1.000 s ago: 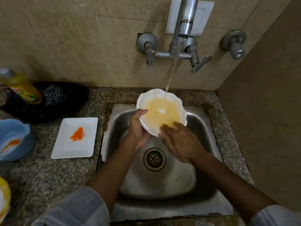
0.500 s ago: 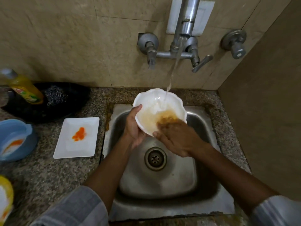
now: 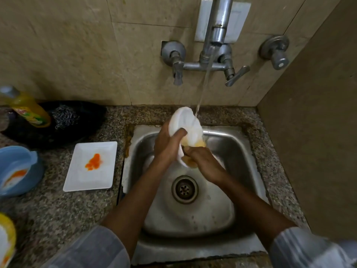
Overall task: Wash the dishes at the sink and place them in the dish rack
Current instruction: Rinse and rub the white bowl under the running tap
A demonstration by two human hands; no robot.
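white bowl (image 3: pixel 186 128) was tipped on edge over the steel sink (image 3: pixel 241 151), right under the running water from the tap (image 3: pixel 218 26). left hand (image 3: pixel 167 146) gripped its rim, thumb curled over the edge. right hand (image 3: pixel 204 163) pinched the lower rim, where yellowish residue clung. square white plate (image 3: pixel 90 167) with an orange smear lay on the counter, left of the sink.

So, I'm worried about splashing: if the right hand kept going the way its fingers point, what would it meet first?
The white bowl: the right hand already touches its lower rim.
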